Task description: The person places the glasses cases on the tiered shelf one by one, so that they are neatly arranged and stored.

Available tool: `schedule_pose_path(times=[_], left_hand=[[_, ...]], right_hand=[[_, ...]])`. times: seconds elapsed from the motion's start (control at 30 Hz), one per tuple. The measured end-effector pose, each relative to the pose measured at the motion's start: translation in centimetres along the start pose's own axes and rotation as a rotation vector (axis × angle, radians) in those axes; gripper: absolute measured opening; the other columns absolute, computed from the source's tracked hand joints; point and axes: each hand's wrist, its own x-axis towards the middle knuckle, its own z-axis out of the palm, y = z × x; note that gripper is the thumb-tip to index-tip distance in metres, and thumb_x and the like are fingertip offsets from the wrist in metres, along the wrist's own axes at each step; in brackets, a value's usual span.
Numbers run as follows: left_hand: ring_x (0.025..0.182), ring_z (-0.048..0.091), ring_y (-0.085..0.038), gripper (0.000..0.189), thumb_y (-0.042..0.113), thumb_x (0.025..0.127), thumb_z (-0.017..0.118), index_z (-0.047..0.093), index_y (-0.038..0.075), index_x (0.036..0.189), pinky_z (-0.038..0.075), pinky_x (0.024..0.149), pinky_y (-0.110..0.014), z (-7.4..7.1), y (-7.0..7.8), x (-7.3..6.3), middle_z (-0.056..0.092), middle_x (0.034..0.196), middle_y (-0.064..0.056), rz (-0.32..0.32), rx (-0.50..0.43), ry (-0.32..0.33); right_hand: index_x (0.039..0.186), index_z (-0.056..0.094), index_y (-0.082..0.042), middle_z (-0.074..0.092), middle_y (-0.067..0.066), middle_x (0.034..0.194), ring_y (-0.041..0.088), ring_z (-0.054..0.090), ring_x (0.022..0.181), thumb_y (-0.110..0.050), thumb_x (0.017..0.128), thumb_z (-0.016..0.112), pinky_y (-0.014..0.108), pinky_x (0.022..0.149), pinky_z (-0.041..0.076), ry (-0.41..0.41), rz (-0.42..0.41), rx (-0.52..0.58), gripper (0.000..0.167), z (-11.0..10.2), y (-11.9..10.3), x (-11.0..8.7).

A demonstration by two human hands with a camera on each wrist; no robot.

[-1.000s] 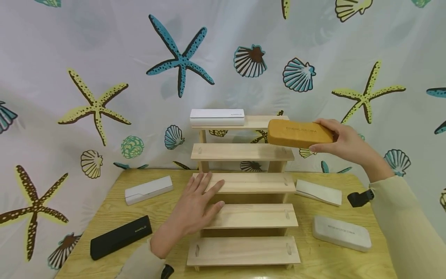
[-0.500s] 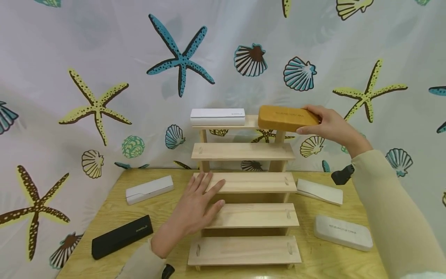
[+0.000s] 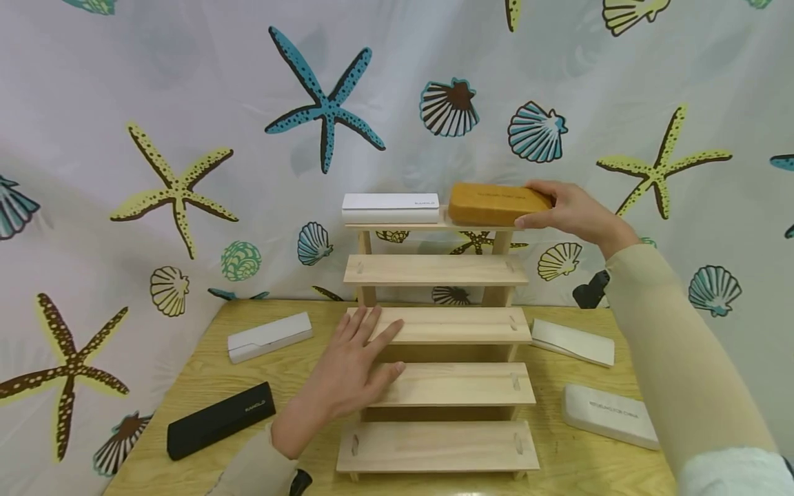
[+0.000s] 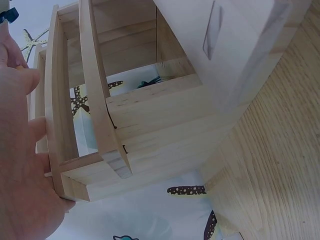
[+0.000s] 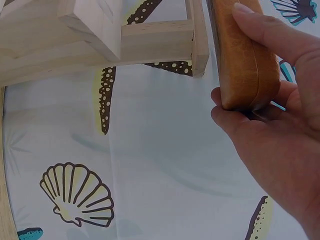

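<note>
An orange-brown glasses case (image 3: 493, 205) lies lengthwise at the right half of the top step of a wooden tiered rack (image 3: 437, 441). My right hand (image 3: 577, 213) grips its right end, thumb in front and fingers behind. The right wrist view shows the glasses case (image 5: 247, 60) between thumb and fingers, close to the rack's top board (image 5: 200, 37). Left of it on the same step sits a white glasses case (image 3: 391, 208). My left hand (image 3: 353, 368) rests with spread fingers on the left end of the rack's middle step; in the left wrist view the hand (image 4: 25, 150) touches the rack's side.
On the wooden table (image 3: 322, 455), a white case (image 3: 270, 337) and a black case (image 3: 221, 420) lie left of the rack. A flat off-white case (image 3: 573, 342) and a grey-white case (image 3: 611, 415) lie to its right. A curtain (image 3: 397, 158) with starfish and shells hangs behind.
My right hand has carried the orange-brown glasses case leftward and up, from beside the rack onto the top step. The left hand has stayed in place on the rack.
</note>
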Motion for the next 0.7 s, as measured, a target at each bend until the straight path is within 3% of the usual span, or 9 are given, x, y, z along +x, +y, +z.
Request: schedule_pose_path(times=[0.5, 0.7], left_hand=[[0.162, 0.022, -0.042, 0.067, 0.055, 0.105, 0.054, 0.043, 0.025, 0.163, 0.015, 0.133, -0.058, 0.1, 0.1, 0.0, 0.028, 0.173, -0.019, -0.018, 0.010, -0.029], [0.160, 0.025, -0.045, 0.067, 0.053, 0.103, 0.057, 0.046, 0.022, 0.162, 0.017, 0.132, -0.061, 0.0, 0.0, 0.0, 0.030, 0.171, -0.022, 0.001, 0.013, -0.007]], right_hand=[[0.162, 0.041, -0.010, 0.056, 0.017, 0.145, 0.027, 0.050, 0.119, -0.024, 0.098, 0.075, 0.043, 0.104, 0.040, -0.035, -0.011, 0.026, 0.074, 0.9, 0.3, 1.7], [0.164, 0.036, -0.008, 0.052, 0.020, 0.150, 0.031, 0.048, 0.125, -0.024, 0.098, 0.074, 0.048, 0.108, 0.039, -0.059, -0.007, 0.023, 0.078, 0.9, 0.4, 2.2]])
